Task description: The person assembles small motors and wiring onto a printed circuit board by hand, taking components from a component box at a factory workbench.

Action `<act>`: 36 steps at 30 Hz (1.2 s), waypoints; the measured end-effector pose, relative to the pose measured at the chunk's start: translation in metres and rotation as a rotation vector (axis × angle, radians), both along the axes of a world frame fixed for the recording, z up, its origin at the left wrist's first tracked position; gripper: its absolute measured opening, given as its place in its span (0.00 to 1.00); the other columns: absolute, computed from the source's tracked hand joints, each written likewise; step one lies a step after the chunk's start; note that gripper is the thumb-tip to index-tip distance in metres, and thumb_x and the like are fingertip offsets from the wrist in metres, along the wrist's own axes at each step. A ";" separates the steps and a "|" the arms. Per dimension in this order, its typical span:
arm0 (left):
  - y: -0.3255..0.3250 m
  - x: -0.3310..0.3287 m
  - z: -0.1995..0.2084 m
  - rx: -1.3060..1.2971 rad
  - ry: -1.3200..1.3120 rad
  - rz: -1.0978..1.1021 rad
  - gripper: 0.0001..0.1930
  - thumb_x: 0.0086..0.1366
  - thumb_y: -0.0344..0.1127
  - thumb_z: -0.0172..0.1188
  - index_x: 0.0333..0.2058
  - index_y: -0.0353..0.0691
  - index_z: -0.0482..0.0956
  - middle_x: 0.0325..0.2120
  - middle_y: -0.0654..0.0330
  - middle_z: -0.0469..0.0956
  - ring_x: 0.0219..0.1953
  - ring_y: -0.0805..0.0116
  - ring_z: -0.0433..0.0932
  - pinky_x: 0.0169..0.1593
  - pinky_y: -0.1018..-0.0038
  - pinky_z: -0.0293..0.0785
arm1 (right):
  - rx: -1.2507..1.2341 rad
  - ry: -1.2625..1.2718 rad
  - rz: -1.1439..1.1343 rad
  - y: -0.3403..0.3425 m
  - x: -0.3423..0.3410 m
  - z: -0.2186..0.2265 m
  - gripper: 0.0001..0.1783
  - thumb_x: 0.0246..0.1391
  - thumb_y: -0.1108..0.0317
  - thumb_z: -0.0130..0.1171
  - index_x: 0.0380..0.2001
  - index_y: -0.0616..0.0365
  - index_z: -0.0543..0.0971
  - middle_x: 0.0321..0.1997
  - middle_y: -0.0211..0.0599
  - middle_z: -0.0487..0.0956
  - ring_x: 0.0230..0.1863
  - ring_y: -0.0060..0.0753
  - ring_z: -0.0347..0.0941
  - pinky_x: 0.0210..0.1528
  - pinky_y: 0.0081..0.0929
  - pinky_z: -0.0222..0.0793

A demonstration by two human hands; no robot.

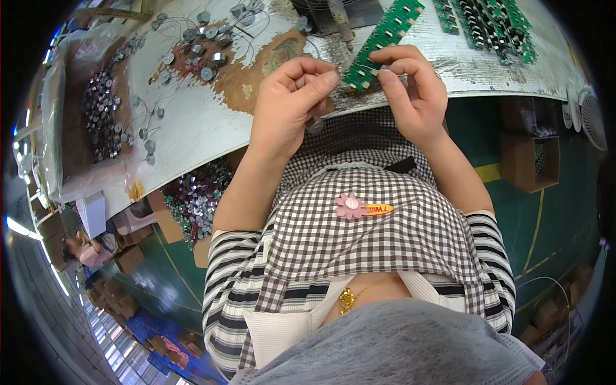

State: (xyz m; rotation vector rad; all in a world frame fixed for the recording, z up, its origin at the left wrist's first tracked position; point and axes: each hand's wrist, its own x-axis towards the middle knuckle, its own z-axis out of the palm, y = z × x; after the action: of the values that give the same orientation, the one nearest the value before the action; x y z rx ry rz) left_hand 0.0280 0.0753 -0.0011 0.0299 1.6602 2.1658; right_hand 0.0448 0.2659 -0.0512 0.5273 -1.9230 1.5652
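Observation:
At the near edge of the worn white table, my left hand (pixel 287 97) pinches thin wires between thumb and forefinger. A small round metal motor (pixel 314 124) hangs just below that hand, partly hidden by it. My right hand (pixel 417 96) is closed in a pinch at the right end of a thin pale wire (pixel 362 66). This wire reaches toward the left fingertips. Between and beyond both hands lies a long green circuit board (pixel 387 33) with small metal parts along it, tilted away to the upper right.
Loose motors with wires (pixel 206 54) lie at the left of the table. Further left, a plastic-lined box (pixel 58 138) holds many more. Stacked green boards (pixel 491 29) sit at the back right. A worn metal rod (pixel 340 22) stands beyond my hands. Below is a carton (pixel 168 218) of small parts.

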 end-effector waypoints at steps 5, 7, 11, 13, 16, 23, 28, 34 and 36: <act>0.006 -0.004 -0.006 -0.027 0.010 0.014 0.09 0.58 0.31 0.64 0.34 0.34 0.77 0.20 0.69 0.73 0.20 0.84 0.68 0.23 0.86 0.64 | 0.078 0.090 -0.018 0.002 -0.003 0.000 0.05 0.49 0.78 0.59 0.26 0.64 0.72 0.37 0.45 0.79 0.33 0.32 0.75 0.33 0.21 0.71; 0.008 -0.004 -0.005 -0.029 0.014 0.018 0.08 0.57 0.31 0.64 0.33 0.35 0.77 0.20 0.69 0.73 0.20 0.84 0.68 0.23 0.86 0.65 | 0.073 0.095 -0.021 0.002 -0.003 0.000 0.05 0.48 0.78 0.59 0.26 0.64 0.72 0.37 0.45 0.79 0.33 0.32 0.75 0.33 0.21 0.71; 0.013 -0.002 -0.007 -0.113 0.066 0.047 0.07 0.57 0.30 0.64 0.32 0.34 0.78 0.23 0.68 0.75 0.21 0.84 0.68 0.24 0.86 0.63 | 0.056 0.106 -0.018 0.003 -0.004 -0.001 0.04 0.48 0.79 0.58 0.26 0.64 0.72 0.37 0.45 0.79 0.32 0.32 0.75 0.33 0.21 0.71; 0.014 -0.002 -0.013 -0.179 0.130 0.058 0.07 0.57 0.30 0.64 0.31 0.33 0.78 0.24 0.67 0.75 0.21 0.84 0.67 0.24 0.86 0.63 | 0.028 0.078 -0.009 0.002 -0.003 0.002 0.04 0.48 0.79 0.58 0.26 0.64 0.72 0.37 0.45 0.79 0.32 0.32 0.75 0.33 0.21 0.71; 0.015 -0.007 -0.017 -0.300 0.561 0.125 0.07 0.56 0.29 0.64 0.31 0.31 0.78 0.25 0.66 0.76 0.21 0.85 0.67 0.24 0.86 0.62 | 0.001 0.065 0.002 0.002 -0.005 0.004 0.05 0.48 0.79 0.58 0.26 0.64 0.72 0.37 0.45 0.79 0.32 0.31 0.75 0.33 0.22 0.71; 0.020 -0.008 0.004 -0.238 0.295 0.070 0.05 0.54 0.27 0.61 0.28 0.31 0.78 0.24 0.64 0.77 0.24 0.85 0.70 0.26 0.86 0.65 | 0.085 0.165 -0.027 0.003 -0.010 0.010 0.05 0.46 0.79 0.61 0.25 0.64 0.74 0.37 0.44 0.79 0.34 0.33 0.76 0.35 0.22 0.71; 0.022 -0.012 0.001 -0.238 0.322 0.090 0.04 0.54 0.26 0.61 0.28 0.31 0.77 0.25 0.64 0.78 0.25 0.84 0.71 0.29 0.86 0.67 | 0.107 0.088 -0.020 -0.002 -0.006 0.018 0.04 0.47 0.81 0.59 0.27 0.66 0.74 0.40 0.46 0.77 0.39 0.34 0.74 0.41 0.24 0.69; 0.022 -0.012 -0.001 -0.178 0.369 0.133 0.04 0.53 0.26 0.61 0.28 0.31 0.78 0.25 0.64 0.78 0.25 0.85 0.71 0.29 0.86 0.67 | 0.134 0.105 -0.028 -0.001 -0.009 0.016 0.05 0.47 0.80 0.60 0.27 0.66 0.73 0.40 0.46 0.77 0.39 0.35 0.74 0.41 0.24 0.69; 0.021 -0.009 -0.004 -0.266 0.404 0.110 0.04 0.53 0.27 0.61 0.27 0.31 0.78 0.25 0.65 0.79 0.23 0.86 0.69 0.28 0.87 0.66 | 0.124 0.119 -0.061 0.000 -0.007 0.010 0.06 0.44 0.79 0.62 0.25 0.64 0.74 0.38 0.44 0.79 0.36 0.35 0.76 0.36 0.23 0.72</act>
State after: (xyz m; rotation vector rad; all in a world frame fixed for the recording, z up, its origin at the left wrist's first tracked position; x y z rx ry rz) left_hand 0.0188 0.0962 -0.0053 0.3257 2.2106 2.0966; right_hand 0.0382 0.2659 -0.0414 0.5943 -1.9354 1.3529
